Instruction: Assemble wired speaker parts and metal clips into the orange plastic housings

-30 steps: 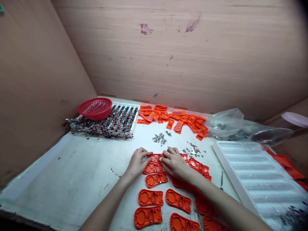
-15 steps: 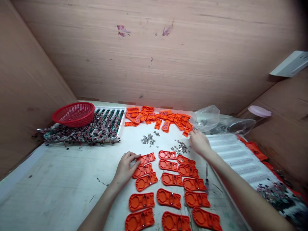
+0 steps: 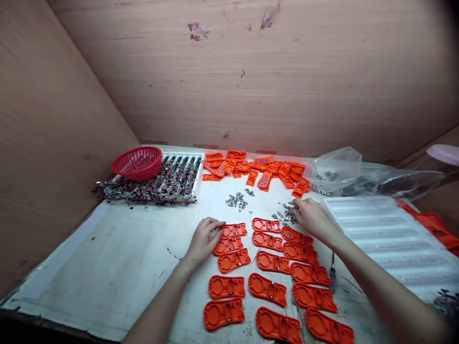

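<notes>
Several orange plastic shells (image 3: pixel 267 241) lie in three columns on the pale table, many with small metal pieces in them. At the top of the left column, my left hand (image 3: pixel 205 240) has its fingers on the end of an orange shell (image 3: pixel 234 231). My right hand (image 3: pixel 311 216) is beside the right-hand pile of small metal parts (image 3: pixel 287 215), thumb and fingertips pinched together; whatever is between them is too small to make out. Another pile of metal parts (image 3: pixel 236 201) sits to its left.
Loose orange pieces (image 3: pixel 265 180) are heaped at the back. A red basket (image 3: pixel 138 165) rests on wired parts (image 3: pixel 154 188) at left. Clear plastic bags (image 3: pixel 337 167), a white ribbed tray (image 3: pixel 387 239) and a screwdriver (image 3: pixel 333 277) are on the right.
The camera view has shifted, so the table's contents appear farther right. My right hand has moved from the edge of the orange heap to the metal pile. My left hand stays at the same shell.
</notes>
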`<state>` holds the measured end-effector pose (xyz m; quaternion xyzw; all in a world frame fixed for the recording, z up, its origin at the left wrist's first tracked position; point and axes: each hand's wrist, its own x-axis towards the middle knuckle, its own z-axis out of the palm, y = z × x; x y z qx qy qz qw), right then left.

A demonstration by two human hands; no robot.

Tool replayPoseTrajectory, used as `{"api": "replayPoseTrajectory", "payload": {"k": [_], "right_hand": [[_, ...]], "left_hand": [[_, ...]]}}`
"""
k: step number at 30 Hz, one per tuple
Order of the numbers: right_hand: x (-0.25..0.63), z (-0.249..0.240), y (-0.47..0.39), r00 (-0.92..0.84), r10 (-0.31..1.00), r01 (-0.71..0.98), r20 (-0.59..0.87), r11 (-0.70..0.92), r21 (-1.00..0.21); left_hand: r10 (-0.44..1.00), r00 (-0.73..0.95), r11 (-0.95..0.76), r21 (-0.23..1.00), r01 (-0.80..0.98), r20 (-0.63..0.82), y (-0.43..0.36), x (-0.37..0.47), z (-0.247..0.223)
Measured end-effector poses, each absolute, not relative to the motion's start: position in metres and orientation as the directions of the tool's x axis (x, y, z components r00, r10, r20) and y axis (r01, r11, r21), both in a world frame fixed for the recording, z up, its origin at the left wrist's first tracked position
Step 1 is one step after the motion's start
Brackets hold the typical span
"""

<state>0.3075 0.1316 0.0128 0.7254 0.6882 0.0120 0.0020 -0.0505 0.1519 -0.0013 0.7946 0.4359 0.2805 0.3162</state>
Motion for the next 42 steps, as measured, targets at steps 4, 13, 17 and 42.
{"api": "replayPoseTrajectory", "payload": {"k": [4, 13, 17, 42], "right_hand": [[0.296, 0.017, 0.135, 0.053, 0.994, 0.972, 0.091, -0.03, -0.235], [0.333, 0.062, 0.044, 0.17, 0.909, 0.919, 0.38, -0.008, -0.393], [0.32, 0.056, -0.048, 0.232, 0.894, 0.922, 0.383, -0.077, -0.379], [0.242, -0.011, -0.083, -0.027, 0.957, 0.953, 0.29, 0.113, -0.283]], "left_hand": [[0.877, 0.44, -0.42, 0.749, 0.513, 0.19, 0.149, -0.049, 0.0], [0.87, 0.458, -0.438, 0.707, 0.555, 0.18, 0.152, -0.049, 0.005], [0.778, 0.625, -0.584, 0.428, 0.69, 0.054, 0.119, -0.055, 0.021], [0.524, 0.847, -0.851, 0.024, 0.524, 0.093, -0.022, 0.028, 0.003]]}}
